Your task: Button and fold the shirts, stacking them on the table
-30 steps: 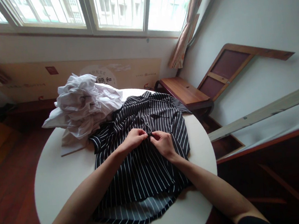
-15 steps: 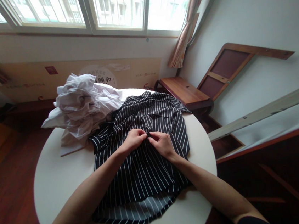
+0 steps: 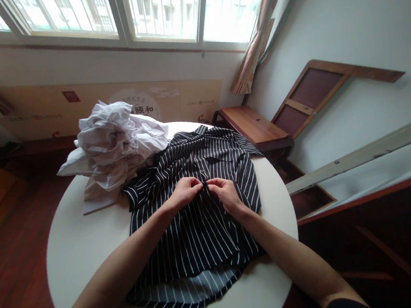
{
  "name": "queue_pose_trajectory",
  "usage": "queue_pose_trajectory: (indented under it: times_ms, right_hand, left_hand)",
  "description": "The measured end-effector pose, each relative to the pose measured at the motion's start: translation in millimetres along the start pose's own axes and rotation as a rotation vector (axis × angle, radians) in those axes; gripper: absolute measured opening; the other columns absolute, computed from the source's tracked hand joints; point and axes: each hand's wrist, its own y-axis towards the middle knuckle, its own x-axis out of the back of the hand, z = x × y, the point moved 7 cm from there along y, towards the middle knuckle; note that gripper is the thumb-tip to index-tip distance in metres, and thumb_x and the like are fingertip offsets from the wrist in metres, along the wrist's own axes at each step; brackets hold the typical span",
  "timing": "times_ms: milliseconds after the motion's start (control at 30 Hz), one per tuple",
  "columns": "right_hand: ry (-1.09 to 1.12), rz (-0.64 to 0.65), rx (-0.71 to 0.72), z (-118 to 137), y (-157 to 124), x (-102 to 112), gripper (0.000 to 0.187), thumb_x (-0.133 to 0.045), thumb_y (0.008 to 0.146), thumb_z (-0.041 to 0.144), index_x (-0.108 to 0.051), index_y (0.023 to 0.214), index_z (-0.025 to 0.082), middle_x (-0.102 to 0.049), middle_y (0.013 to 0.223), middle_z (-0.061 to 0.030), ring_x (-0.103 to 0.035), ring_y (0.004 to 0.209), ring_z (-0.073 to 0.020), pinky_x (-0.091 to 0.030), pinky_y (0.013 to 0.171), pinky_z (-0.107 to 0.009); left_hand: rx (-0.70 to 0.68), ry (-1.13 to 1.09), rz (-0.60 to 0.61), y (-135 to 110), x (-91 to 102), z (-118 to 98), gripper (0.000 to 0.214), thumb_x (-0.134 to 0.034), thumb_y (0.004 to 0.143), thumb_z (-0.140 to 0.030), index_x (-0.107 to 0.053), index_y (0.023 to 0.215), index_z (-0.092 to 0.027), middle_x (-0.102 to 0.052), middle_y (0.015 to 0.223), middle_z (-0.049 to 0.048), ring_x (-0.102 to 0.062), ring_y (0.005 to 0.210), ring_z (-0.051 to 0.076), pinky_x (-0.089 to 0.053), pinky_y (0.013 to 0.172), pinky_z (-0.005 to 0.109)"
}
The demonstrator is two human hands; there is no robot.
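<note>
A black shirt (image 3: pixel 188 234) with white stripes lies front up on a round white table (image 3: pixel 75 241), collar at the far side and hem toward me. My left hand (image 3: pixel 188 190) pinches the shirt's front edge at mid-chest. Close against it, my right hand (image 3: pixel 224 191) pinches the same front strip from the other side. A small button (image 3: pixel 202 171) shows just above the fingertips. Whatever sits between the fingertips is too small to make out beyond the dark cloth. Near the hem, the grey inner side of the back shows.
A crumpled heap of white clothes (image 3: pixel 112 139) stands at the table's back left, touching the shirt's sleeve. Beyond the table are a wooden bench (image 3: pixel 254 124), a printed board (image 3: pixel 191 91) and windows. A pale rail (image 3: pixel 374 153) runs along the right.
My right hand has shifted slightly up, its fingers straighter at the front strip. The left hand stays nearly where it was, and the shirt has hardly moved.
</note>
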Motion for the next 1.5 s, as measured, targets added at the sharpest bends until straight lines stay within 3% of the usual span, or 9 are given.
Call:
queue_pose_trajectory:
  times_ms: [167, 433, 600, 700, 867, 967, 1200, 1433, 1500]
  right_hand:
    - [-0.122, 0.010, 0.039, 4, 0, -1, 0.019, -0.067, 0.066, 0.031, -0.068, 0.077, 0.015, -0.069, 0.070, -0.0023, -0.060, 0.061, -0.0133, -0.049, 0.061, -0.025]
    - [-0.656, -0.159, 0.393, 35, -20, -4, 0.013, -0.061, 0.078, 0.026, -0.068, 0.071, 0.019, -0.069, 0.071, -0.0039, -0.063, 0.065, -0.0164, -0.048, 0.066, -0.028]
    - [-0.734, -0.193, 0.523, 42, -28, -11, 0.015, -0.059, 0.079, 0.023, -0.067, 0.067, 0.018, -0.067, 0.069, -0.0039, -0.061, 0.064, -0.0158, -0.047, 0.065, -0.028]
    - [-0.573, -0.172, 0.427, 34, -21, -6, 0.013, -0.062, 0.077, 0.026, -0.067, 0.068, 0.018, -0.067, 0.070, -0.0035, -0.061, 0.064, -0.0158, -0.048, 0.065, -0.028]
    - [0.047, 0.004, -0.072, -4, 0, 0, 0.017, -0.073, 0.064, 0.030, -0.065, 0.069, 0.016, -0.065, 0.064, -0.0010, -0.060, 0.057, -0.0129, -0.051, 0.055, -0.026]
    - [0.203, 0.072, -0.253, -15, 2, -2, 0.022, -0.078, 0.059, 0.027, -0.064, 0.069, 0.014, -0.063, 0.063, -0.0003, -0.059, 0.056, -0.0098, -0.050, 0.052, -0.021]
    - [-0.092, -0.047, 0.116, 15, -6, 3, 0.019, -0.070, 0.070, 0.034, -0.064, 0.072, 0.016, -0.062, 0.068, 0.0001, -0.057, 0.058, -0.0109, -0.051, 0.054, -0.023]
    - [0.230, 0.077, -0.299, -16, -1, -6, 0.015, -0.072, 0.067, 0.024, -0.062, 0.070, 0.014, -0.061, 0.063, 0.0002, -0.057, 0.054, -0.0086, -0.048, 0.050, -0.019]
    - [0.174, 0.092, -0.276, -15, 3, 0, 0.015, -0.068, 0.072, 0.028, -0.063, 0.075, 0.014, -0.064, 0.069, -0.0024, -0.060, 0.058, -0.0101, -0.051, 0.056, -0.023]
  left_hand:
    - [-0.033, -0.003, 0.002, 1, -1.3, 0, 0.024, -0.055, 0.074, -0.032, -0.067, 0.074, -0.012, -0.065, 0.070, 0.0029, -0.055, 0.064, 0.012, -0.041, 0.059, 0.022]
    - [0.037, -0.067, -0.011, -2, -5.7, -2, 0.034, -0.052, 0.076, -0.042, -0.066, 0.069, -0.011, -0.055, 0.058, 0.0001, -0.045, 0.053, 0.010, -0.031, 0.049, 0.022]
    - [0.014, -0.028, -0.096, -3, -2.9, -3, 0.030, -0.053, 0.073, -0.039, -0.064, 0.064, -0.012, -0.055, 0.059, 0.0002, -0.046, 0.057, 0.011, -0.032, 0.052, 0.023]
    - [0.019, -0.049, -0.110, -1, -3.3, 1, 0.028, -0.051, 0.075, -0.037, -0.063, 0.065, -0.013, -0.055, 0.059, -0.0002, -0.046, 0.057, 0.011, -0.033, 0.053, 0.023]
    - [-0.060, 0.000, -0.112, -1, -5.5, -1, 0.025, -0.050, 0.079, -0.034, -0.060, 0.067, -0.014, -0.052, 0.059, -0.0017, -0.045, 0.056, 0.010, -0.033, 0.053, 0.022]
    - [-0.130, 0.035, -0.104, -1, -7.4, -6, 0.024, -0.049, 0.081, -0.034, -0.059, 0.070, -0.015, -0.053, 0.062, -0.0015, -0.045, 0.059, 0.011, -0.034, 0.056, 0.023]
    - [-0.094, -0.029, -0.008, 0, -8.6, -6, 0.023, -0.049, 0.080, -0.031, -0.056, 0.067, -0.014, -0.050, 0.060, -0.0022, -0.044, 0.056, 0.010, -0.034, 0.052, 0.022]
    - [-0.349, 0.594, -0.203, -12, -4.8, -28, 0.017, -0.048, 0.088, -0.024, -0.062, 0.084, -0.017, -0.063, 0.085, 0.0046, -0.053, 0.085, 0.019, -0.038, 0.080, 0.034]
    - [-0.339, 0.725, -0.246, -15, -1.4, -30, 0.017, -0.047, 0.090, -0.026, -0.062, 0.090, -0.018, -0.063, 0.090, 0.0060, -0.052, 0.089, 0.021, -0.037, 0.081, 0.036]
